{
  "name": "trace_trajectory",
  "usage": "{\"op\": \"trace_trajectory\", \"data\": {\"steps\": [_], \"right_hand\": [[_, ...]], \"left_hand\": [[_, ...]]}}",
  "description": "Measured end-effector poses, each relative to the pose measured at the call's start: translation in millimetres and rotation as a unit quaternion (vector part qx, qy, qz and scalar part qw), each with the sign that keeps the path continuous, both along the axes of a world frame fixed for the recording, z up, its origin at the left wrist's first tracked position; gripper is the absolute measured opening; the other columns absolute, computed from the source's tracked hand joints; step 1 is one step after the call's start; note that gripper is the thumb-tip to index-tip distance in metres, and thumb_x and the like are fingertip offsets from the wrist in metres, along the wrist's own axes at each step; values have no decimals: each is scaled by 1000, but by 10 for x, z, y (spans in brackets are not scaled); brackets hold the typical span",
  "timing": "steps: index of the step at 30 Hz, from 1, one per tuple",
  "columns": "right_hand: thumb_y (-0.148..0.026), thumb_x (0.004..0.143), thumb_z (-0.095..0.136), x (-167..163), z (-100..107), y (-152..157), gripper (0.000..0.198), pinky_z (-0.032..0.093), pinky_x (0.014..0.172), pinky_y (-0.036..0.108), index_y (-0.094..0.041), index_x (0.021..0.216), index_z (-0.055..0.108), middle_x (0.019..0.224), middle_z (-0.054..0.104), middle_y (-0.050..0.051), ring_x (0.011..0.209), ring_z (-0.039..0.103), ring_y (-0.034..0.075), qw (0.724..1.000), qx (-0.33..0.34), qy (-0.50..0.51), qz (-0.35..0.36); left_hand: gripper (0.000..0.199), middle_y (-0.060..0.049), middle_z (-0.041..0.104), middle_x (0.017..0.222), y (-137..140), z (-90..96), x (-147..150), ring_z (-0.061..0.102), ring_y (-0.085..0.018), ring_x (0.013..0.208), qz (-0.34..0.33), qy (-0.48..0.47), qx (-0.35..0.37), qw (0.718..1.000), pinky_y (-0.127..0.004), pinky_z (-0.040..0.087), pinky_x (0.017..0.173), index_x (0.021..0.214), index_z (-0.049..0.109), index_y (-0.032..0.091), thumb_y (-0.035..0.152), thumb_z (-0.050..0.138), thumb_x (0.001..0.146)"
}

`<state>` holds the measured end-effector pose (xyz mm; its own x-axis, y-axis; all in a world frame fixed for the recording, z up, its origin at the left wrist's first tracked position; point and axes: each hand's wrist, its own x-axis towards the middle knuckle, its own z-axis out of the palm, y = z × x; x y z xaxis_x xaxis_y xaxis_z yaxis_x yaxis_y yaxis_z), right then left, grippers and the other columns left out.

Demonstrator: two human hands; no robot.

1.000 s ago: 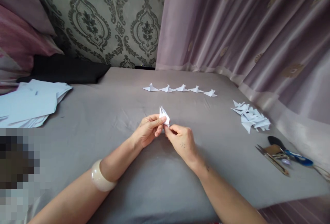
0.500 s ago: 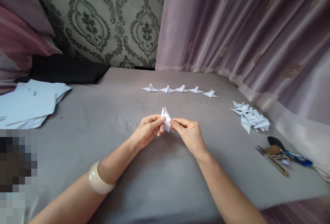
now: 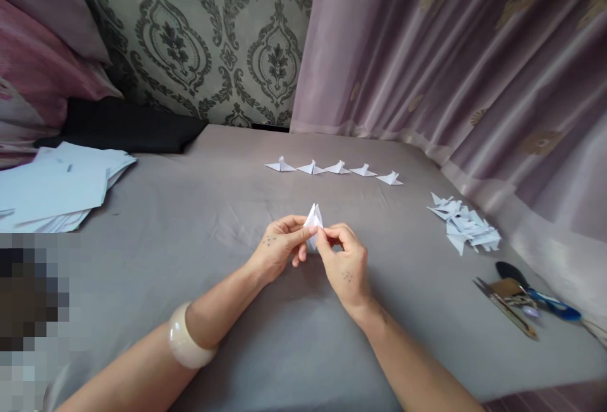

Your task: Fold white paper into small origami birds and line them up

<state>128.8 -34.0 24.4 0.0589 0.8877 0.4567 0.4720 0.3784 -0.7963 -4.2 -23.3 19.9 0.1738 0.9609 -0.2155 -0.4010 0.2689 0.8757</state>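
A small folded white paper figure (image 3: 313, 217) is held upright between both hands, its two narrow points facing up. My left hand (image 3: 283, 242) pinches its left side between thumb and fingers. From the right, my right hand (image 3: 345, 260) grips the lower part of the same paper, thumb and forefinger pressed together. The fingers partly cover its lower end. Beyond the hands, several folded paper birds (image 3: 337, 168) stand in a row on the grey sheet (image 3: 213, 197).
A heap of folded white paper pieces (image 3: 469, 225) lies at the right. Nearer are scissors (image 3: 507, 311) and a blue-handled tool (image 3: 550, 303). A stack of white paper (image 3: 57, 187) lies at the left, beside a black cloth (image 3: 137, 126). A curtain (image 3: 379, 52) hangs behind.
My right hand has shifted its pinch to the front of the folded paper, closer to my left thumb. The paper has turned slightly. The whole view has shifted a little.
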Motion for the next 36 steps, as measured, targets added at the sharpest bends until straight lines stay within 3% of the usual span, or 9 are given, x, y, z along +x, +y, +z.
{"op": "trace_trajectory", "data": {"steps": [4,8,11,14,24,27,30,32,36], "right_hand": [[-28,84,60,2,-3,-7,18,46,64,27,-21,68,57,68,59,1,62,54,13,999,-13,27,12],[-35,82,64,8,-20,19,20,46,65,26,-20,71,60,69,61,0,64,56,13,987,-115,110,35],[-41,79,68,14,-52,58,23,47,67,28,-20,73,61,68,64,0,65,59,14,958,-193,201,59],[-43,77,69,21,-84,93,24,49,72,30,-20,74,61,69,66,0,68,61,14,939,-214,256,81],[-40,80,66,62,-113,106,22,47,69,27,-20,72,63,69,63,0,69,59,15,956,-209,179,97],[-35,80,67,102,-39,110,16,49,71,29,-21,85,61,81,63,2,75,60,16,976,-164,115,82],[-27,82,65,168,71,129,17,50,79,32,-23,98,61,101,58,6,90,59,18,997,-17,12,76],[-22,84,62,209,129,142,11,48,87,35,-23,94,65,106,54,7,98,57,19,991,53,-69,98],[-19,86,59,245,170,150,9,48,89,36,-24,90,65,104,54,6,98,56,19,976,66,-153,141]], "left_hand": [[27,5,53,41,-9,26,-8,39,-4,29,-5,13,-4,1000,-17,26,30,84,70,13,36,76,73],[30,2,58,44,-12,27,-13,44,-6,32,-20,0,12,1000,-18,31,33,85,71,12,41,71,78],[27,-3,67,61,0,2,-20,60,-9,50,-13,-43,24,999,-20,48,51,84,68,11,36,74,76],[26,-4,70,70,12,-27,-29,67,-13,64,4,-64,40,997,-24,53,65,87,65,13,29,79,72],[27,-5,67,60,-7,26,-44,63,-14,56,20,35,55,998,-26,51,58,78,65,11,35,76,71],[24,-2,64,57,-12,15,-80,60,-13,54,27,103,86,991,-25,48,57,78,64,13,35,72,74],[19,-1,62,58,-22,-1,-128,59,-14,56,6,177,106,979,-24,45,56,79,64,15,34,68,77],[18,-1,61,58,-28,-10,-156,59,-14,56,-21,218,118,969,-23,43,53,80,63,16,33,64,80],[13,-1,61,63,-28,-16,-197,57,-13,57,-59,305,168,936,-22,41,54,81,63,15,28,59,81]]}}
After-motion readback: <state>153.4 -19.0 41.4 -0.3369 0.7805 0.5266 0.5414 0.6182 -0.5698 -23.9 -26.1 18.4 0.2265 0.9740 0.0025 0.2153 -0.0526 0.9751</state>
